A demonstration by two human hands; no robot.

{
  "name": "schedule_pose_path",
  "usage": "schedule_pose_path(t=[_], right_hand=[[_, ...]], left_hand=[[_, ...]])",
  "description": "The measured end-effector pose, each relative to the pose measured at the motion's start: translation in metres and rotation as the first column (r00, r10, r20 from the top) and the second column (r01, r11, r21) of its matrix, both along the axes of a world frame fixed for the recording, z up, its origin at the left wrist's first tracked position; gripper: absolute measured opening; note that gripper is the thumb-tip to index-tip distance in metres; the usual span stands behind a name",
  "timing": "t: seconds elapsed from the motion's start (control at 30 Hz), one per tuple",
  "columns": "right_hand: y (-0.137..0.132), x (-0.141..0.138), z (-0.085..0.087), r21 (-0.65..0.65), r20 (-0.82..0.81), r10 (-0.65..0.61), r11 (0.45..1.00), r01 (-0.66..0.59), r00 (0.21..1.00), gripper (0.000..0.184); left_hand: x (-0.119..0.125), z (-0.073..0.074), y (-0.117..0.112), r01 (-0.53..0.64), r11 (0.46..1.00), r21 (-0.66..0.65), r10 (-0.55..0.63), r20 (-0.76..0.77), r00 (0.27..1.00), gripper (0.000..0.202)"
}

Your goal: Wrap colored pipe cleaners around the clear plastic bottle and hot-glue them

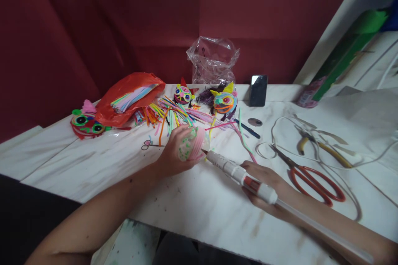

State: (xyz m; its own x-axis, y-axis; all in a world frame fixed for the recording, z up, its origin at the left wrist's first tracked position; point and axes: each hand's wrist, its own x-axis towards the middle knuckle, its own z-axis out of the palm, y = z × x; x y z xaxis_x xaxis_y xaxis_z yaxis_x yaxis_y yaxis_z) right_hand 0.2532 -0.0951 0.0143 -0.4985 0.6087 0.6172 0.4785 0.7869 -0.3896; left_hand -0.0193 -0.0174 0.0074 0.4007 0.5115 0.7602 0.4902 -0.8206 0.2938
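My left hand (172,153) is closed around a rounded, pale translucent piece (185,143) with green marks on it. Rows of pink pipe cleaner (199,143) lie side by side across its right face. My right hand (265,175) grips a white hot glue gun (228,167), with a long clear glue stick (320,227) sticking out of its back end. The gun's nozzle points at the pink rows and is at or very near their right edge; contact cannot be made out. A loose magenta pipe cleaner (220,125) extends behind the piece.
Finished animal heads (225,101), loose pipe cleaners (174,109) and a red bag (133,91) line the back. Small scissors (151,145) lie left. Red-handled scissors (314,182), pliers (329,153) and a white cable (280,124) lie right. A phone (258,91) leans at the rear.
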Motion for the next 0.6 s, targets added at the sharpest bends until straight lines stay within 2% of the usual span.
schedule_pose_path(t=[0.3,0.53,0.6], right_hand=[[0.0053,-0.0002,-0.0025,0.011,-0.029,0.153,0.988,-0.153,0.988,0.014],[0.0045,0.0024,-0.0020,0.036,-0.025,0.032,0.999,-0.031,0.999,0.019],[0.0050,0.0040,-0.0013,0.028,-0.009,0.029,0.999,-0.029,1.000,0.019]], left_hand=[[0.0001,-0.0010,0.0007,-0.003,1.000,-0.001,0.003,-0.013,1.000,0.077],[-0.0004,0.0006,0.0011,0.023,1.000,0.000,-0.023,-0.004,1.000,0.078],[-0.0006,0.0012,0.0008,0.041,0.999,-0.003,-0.041,-0.003,0.999,0.078]])
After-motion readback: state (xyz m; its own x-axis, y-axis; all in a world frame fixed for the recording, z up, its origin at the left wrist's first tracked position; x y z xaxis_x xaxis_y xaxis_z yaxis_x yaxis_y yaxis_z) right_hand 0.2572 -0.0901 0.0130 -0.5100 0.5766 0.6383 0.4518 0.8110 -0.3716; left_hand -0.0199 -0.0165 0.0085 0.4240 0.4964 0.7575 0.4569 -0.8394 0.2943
